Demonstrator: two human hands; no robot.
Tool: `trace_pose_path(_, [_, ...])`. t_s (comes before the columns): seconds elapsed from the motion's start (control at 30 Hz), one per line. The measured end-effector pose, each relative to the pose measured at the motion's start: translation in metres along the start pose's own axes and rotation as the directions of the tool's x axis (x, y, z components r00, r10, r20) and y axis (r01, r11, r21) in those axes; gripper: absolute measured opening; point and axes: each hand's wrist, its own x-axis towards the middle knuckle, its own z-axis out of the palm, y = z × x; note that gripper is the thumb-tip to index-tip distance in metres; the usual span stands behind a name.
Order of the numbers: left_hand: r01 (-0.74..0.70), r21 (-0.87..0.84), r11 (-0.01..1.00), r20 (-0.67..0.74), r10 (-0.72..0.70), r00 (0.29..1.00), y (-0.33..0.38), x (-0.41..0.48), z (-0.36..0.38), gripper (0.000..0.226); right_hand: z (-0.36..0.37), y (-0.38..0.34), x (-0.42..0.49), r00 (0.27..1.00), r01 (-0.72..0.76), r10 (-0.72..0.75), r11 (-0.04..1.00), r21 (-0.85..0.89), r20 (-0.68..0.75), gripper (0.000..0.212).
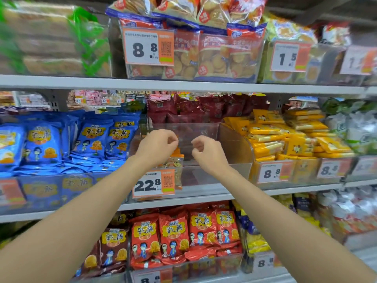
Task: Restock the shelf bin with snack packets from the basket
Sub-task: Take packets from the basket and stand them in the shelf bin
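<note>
Both my arms reach up to the middle of the frame, over the clear shelf bin. My left hand is curled, thumb against the fingertips, and I see nothing between them. My right hand, just beside it, is curled the same way and holds nothing.

One snack packet stands upright in the front left corner of the bin, just under my left hand. It has an orange top and a clear body; its print is too small to read. In front of it hangs an orange-and-white price tag reading 22.8, with a QR code.

At the left are blue packets with Chinese lettering on a yellow panel and cartoon children. The same design in red fills the shelf below. Right of the bin lie yellow packets behind an 8.8 tag. On the upper shelf, biscuit bags sit beside another 8.8 tag, and a tag further right reads 1.5.
</note>
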Motion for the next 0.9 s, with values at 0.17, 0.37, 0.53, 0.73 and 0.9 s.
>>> trace_pose_path(0.17, [-0.123, -0.132, 0.984, -0.014, 0.122, 0.992, 0.068, -0.028, 0.037, 0.012, -0.032, 0.036, -0.059, 0.934, 0.218, -0.207, 0.976, 0.004, -0.292, 0.017])
trace_pose_path(0.37, [-0.125, -0.283, 0.951, 0.27, 0.204, 0.941, 0.131, -0.072, 0.131, 0.008, -0.068, 0.126, -0.146, 0.973, -0.036, 0.012, 0.994, -0.1, -0.231, 0.017])
trace_pose_path(0.53, [-0.025, -0.37, 0.929, 0.499, 0.221, 0.838, 0.17, -0.119, 0.223, 0.013, -0.089, 0.196, -0.217, 0.964, -0.266, 0.261, 0.95, -0.163, -0.052, 0.017])
trace_pose_path(0.73, [0.16, -0.42, 0.893, 0.725, 0.225, 0.651, 0.196, -0.2, 0.327, 0.02, -0.092, 0.279, -0.316, 0.81, -0.561, 0.58, 0.809, -0.177, 0.085, 0.018])
trace_pose_path(0.9, [0.311, -0.335, 0.89, 0.863, 0.157, 0.479, 0.199, -0.258, 0.399, 0.02, -0.076, 0.337, -0.398, 0.546, -0.718, 0.786, 0.617, -0.322, 0.289, 0.019])
